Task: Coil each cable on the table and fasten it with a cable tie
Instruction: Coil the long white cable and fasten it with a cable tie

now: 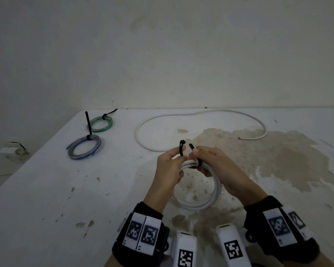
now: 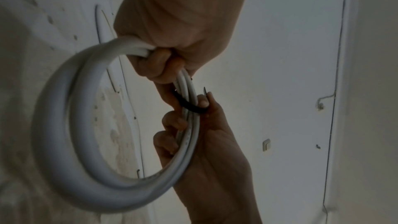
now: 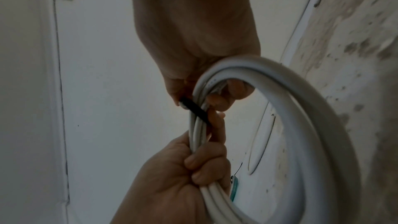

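Note:
A white cable coil (image 1: 201, 203) hangs just above the table's middle, held between both hands. A black cable tie (image 1: 199, 163) wraps its top strands, and both ends stick up. My left hand (image 1: 178, 155) pinches the tie's bent end (image 1: 182, 147) with thumb and forefinger, while its lower fingers curl round the coil (image 3: 323, 125). My right hand (image 1: 194, 154) pinches the other tie end and also grips the coil (image 2: 64, 125). In the wrist views the tie (image 2: 189, 105) (image 3: 196, 111) crosses the strands between the two hands.
A blue-grey coil (image 1: 84, 149) and a green coil (image 1: 101, 123), each bound with a black tie, lie at the table's far left. A loose white cable (image 1: 201, 113) curves along the back edge. A brown stain (image 1: 278, 157) spreads over the right side.

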